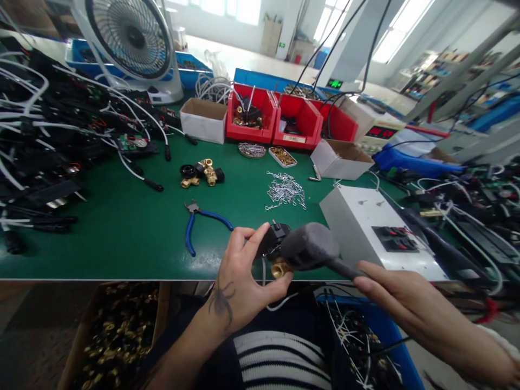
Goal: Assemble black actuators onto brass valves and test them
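Observation:
My left hand (244, 276) is closed on a small assembly: a black plastic part (274, 238) on top and a brass fitting (280, 267) below, with a thin white wire hanging from it. My right hand (398, 298) grips the handle of a grey rubber mallet (311, 246), whose head rests against the assembly. Both hands hover over the near edge of the green table (130, 238).
Blue-handled pliers (203, 222), a pile of wire clips (286, 190), brass fittings (201, 173), red bins (290, 122), cardboard boxes and a white switch box (377, 233) sit on the table. Cable bundles crowd both sides. A fan (130, 40) stands at the back. Boxes of parts sit below.

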`<act>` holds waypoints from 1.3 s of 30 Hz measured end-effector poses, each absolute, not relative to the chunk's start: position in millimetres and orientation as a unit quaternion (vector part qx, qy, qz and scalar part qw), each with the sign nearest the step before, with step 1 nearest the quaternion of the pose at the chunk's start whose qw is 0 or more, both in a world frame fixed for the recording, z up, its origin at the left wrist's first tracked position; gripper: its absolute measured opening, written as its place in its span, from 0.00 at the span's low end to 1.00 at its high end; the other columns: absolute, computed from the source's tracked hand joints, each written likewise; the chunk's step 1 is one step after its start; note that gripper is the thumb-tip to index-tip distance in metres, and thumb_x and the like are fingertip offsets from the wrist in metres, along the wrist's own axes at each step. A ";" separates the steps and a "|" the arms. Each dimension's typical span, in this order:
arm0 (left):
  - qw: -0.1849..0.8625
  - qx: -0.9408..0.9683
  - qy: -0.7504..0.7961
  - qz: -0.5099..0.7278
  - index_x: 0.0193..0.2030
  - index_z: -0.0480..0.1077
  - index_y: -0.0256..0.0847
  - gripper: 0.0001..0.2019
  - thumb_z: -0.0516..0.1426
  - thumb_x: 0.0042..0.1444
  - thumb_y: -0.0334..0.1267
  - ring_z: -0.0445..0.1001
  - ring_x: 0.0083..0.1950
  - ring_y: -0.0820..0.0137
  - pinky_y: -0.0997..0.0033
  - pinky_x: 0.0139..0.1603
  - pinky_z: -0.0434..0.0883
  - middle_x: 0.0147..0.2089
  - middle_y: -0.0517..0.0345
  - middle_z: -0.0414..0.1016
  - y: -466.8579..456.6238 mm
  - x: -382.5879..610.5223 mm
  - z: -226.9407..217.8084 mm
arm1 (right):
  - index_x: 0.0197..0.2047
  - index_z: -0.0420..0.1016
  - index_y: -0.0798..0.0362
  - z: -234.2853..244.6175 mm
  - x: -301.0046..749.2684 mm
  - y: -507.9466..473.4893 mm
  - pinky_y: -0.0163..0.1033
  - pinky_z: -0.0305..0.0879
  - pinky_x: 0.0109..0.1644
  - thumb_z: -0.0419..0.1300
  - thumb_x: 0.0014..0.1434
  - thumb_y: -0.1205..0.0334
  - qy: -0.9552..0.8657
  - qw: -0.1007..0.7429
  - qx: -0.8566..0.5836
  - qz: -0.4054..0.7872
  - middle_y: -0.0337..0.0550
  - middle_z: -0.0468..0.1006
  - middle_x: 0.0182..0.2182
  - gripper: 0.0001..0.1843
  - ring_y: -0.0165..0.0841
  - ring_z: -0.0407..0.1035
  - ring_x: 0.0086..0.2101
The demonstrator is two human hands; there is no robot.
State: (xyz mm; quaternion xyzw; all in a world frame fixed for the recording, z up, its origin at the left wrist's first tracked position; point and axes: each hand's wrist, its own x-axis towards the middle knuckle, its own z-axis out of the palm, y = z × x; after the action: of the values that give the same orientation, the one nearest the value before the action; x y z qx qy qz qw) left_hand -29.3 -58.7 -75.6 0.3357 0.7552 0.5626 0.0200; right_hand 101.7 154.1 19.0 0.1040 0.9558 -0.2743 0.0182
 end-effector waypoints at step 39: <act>0.023 0.339 0.746 0.573 0.64 0.62 0.39 0.34 0.65 0.49 0.38 0.68 0.51 0.62 0.56 0.52 0.75 0.50 0.51 0.64 -55.5 -31.4 -76.3 | 0.23 0.66 0.50 21.0 91.0 141.8 0.36 0.51 0.19 0.42 0.64 0.30 0.934 0.071 0.125 -0.329 0.37 0.64 0.16 0.35 0.29 0.56 0.17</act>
State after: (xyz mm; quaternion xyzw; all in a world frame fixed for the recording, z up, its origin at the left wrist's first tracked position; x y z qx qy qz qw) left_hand -31.4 -55.5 -76.3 0.3386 0.7462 0.5726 0.0233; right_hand 91.0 141.8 21.0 0.1247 0.9335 -0.3285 0.0709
